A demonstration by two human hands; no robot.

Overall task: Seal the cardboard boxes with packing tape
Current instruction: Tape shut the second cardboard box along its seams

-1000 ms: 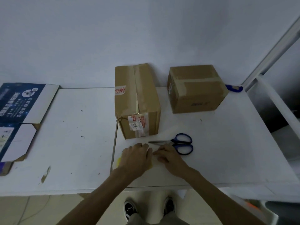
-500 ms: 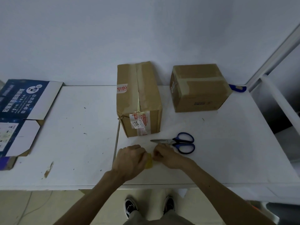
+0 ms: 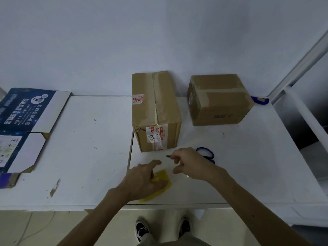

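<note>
Parting now, right hand (image 3: 190, 164) lifted over scissors (image 3: 205, 150); left hand (image 3: 142, 180) holding tape (image 3: 162, 176)

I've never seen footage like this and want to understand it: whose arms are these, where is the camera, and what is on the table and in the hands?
No machine here: a person works with bare hands. The single view comes from a camera worn on the head, looking forward and down, so both arms enter from below. On the white table stand two taped cardboard boxes, a tall box and a shorter box to its right. A flattened blue carton lies at the left edge. Blue-handled scissors lie near the front, partly hidden by the right hand, which hovers over them with loosely curled fingers, holding nothing. The left hand lies on a yellow piece, probably tape; whether it grips it I cannot tell.
</note>
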